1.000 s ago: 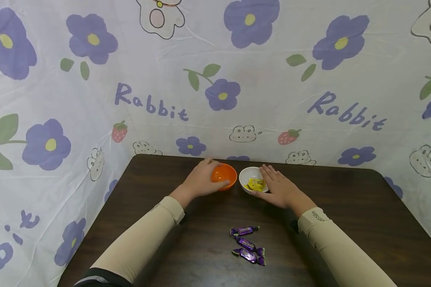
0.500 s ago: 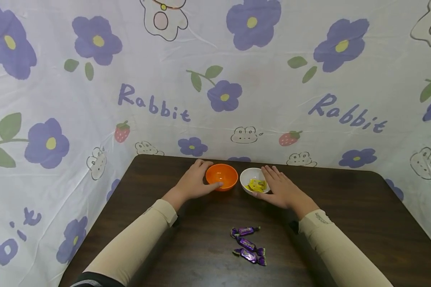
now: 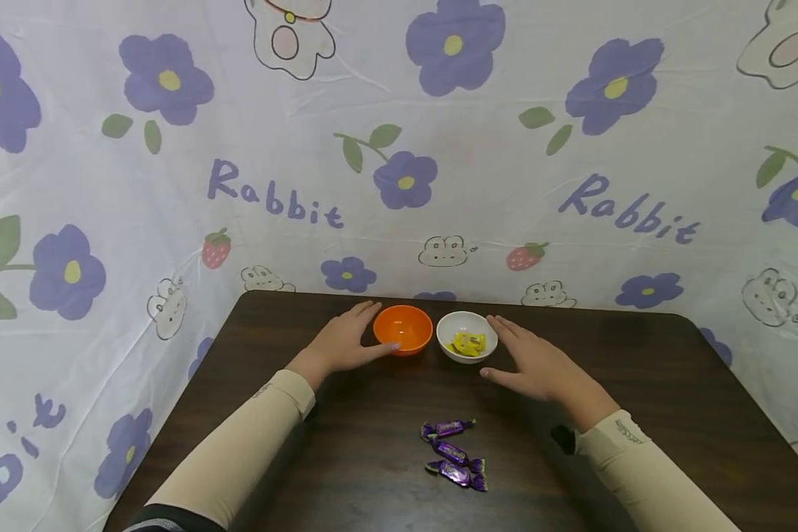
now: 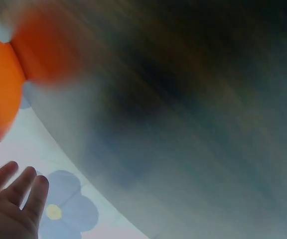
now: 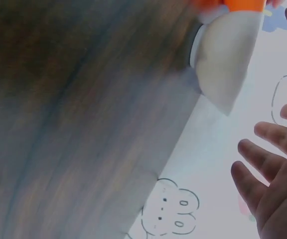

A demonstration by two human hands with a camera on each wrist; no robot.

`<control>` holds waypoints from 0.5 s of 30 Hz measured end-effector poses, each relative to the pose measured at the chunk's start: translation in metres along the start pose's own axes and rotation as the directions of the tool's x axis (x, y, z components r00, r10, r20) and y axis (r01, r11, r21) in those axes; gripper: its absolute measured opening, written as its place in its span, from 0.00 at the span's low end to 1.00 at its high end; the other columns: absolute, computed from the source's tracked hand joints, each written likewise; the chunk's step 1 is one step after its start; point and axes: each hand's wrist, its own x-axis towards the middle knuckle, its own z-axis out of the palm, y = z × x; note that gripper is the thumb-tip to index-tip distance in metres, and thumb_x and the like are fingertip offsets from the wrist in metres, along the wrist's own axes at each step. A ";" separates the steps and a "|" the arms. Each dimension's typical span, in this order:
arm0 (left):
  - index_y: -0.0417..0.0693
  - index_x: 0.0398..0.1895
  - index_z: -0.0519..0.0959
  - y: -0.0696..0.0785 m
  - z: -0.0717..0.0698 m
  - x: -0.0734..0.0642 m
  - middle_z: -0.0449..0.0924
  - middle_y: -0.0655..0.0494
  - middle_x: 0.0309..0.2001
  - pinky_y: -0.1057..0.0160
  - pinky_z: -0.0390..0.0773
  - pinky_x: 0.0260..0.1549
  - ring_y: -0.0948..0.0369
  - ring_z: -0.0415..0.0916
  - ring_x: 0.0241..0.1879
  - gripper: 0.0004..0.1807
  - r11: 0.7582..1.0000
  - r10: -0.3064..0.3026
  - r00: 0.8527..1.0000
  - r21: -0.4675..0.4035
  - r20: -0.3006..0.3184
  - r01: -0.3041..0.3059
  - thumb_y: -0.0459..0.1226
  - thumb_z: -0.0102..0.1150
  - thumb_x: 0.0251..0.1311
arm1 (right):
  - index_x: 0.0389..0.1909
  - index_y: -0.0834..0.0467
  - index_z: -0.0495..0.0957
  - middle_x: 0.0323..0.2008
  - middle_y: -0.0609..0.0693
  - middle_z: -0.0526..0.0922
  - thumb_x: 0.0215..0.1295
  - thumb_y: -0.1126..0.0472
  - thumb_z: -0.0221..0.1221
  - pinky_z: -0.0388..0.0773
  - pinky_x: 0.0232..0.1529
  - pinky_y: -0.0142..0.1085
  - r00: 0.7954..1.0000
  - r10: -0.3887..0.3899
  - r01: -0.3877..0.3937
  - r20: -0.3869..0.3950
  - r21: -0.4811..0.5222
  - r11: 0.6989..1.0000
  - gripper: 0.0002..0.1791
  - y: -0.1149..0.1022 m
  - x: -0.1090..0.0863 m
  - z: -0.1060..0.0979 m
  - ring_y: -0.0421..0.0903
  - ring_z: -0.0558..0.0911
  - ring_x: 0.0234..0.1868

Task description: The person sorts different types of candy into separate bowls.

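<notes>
Near the table's far edge an orange bowl (image 3: 402,325) stands upright beside a white bowl (image 3: 447,329), which holds yellow wrapped candies (image 3: 470,343). My left hand (image 3: 340,341) is at the orange bowl's left side, fingers extended, the thumb overlapping its front rim. In the left wrist view the straight fingers (image 4: 34,199) lie apart from that bowl. To the right of the white bowl is my right hand (image 3: 535,363), fingers straight and thumb spread, holding nothing. The right wrist view shows a gap between its fingers (image 5: 248,184) and the white bowl's outer wall (image 5: 225,55).
Several purple-wrapped candies (image 3: 451,451) lie in a loose row on the dark wooden table (image 3: 372,473), nearer to me than the bowls. Behind the table hangs a white cloth (image 3: 479,207) with purple flowers and rabbit drawings.
My left hand has drawn left off the orange bowl, which it partly covered before. The right hand has pulled back to the right from the white bowl's rim. Both bowls stay on the table.
</notes>
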 end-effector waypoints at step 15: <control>0.49 0.88 0.40 -0.007 -0.006 0.011 0.40 0.51 0.88 0.35 0.58 0.79 0.48 0.44 0.87 0.61 0.979 0.099 0.981 0.161 0.170 -0.126 0.75 0.48 0.67 | 0.86 0.53 0.51 0.83 0.60 0.60 0.73 0.31 0.59 0.66 0.75 0.64 0.999 -0.043 0.041 0.012 0.112 0.993 0.52 -0.022 -0.061 -0.010 0.64 0.66 0.80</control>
